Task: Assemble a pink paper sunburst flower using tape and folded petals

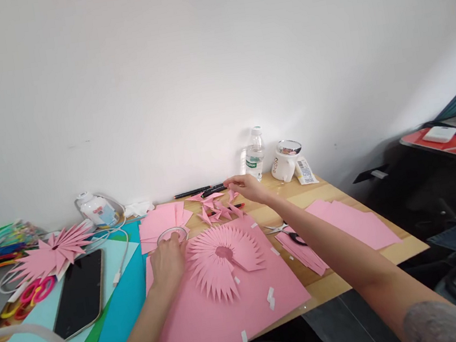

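Note:
My left hand [168, 261] is bent over a roll of clear tape [172, 235], with its fingers closed at the near edge. My right hand [248, 187] is stretched towards the wall, fingertips drawn together beside the end of a black pen [214, 190]. Whatever lies between those fingertips is too small to make out. Small folded pink paper pieces [219, 211] are spread below the right hand. Between my forearms, a fan of folded pink paper points [246, 248] forms a nearly full ring on a large pink sheet [218, 332].
Scissors [295, 237] lie on pink strips to the right, near stacked pink sheets [347, 222]. A water bottle [255, 155] and white jar [282, 165] stand by the wall. At left are a phone [81, 293], a pink paper pinwheel [54, 254] and a cable. Another person sits at right.

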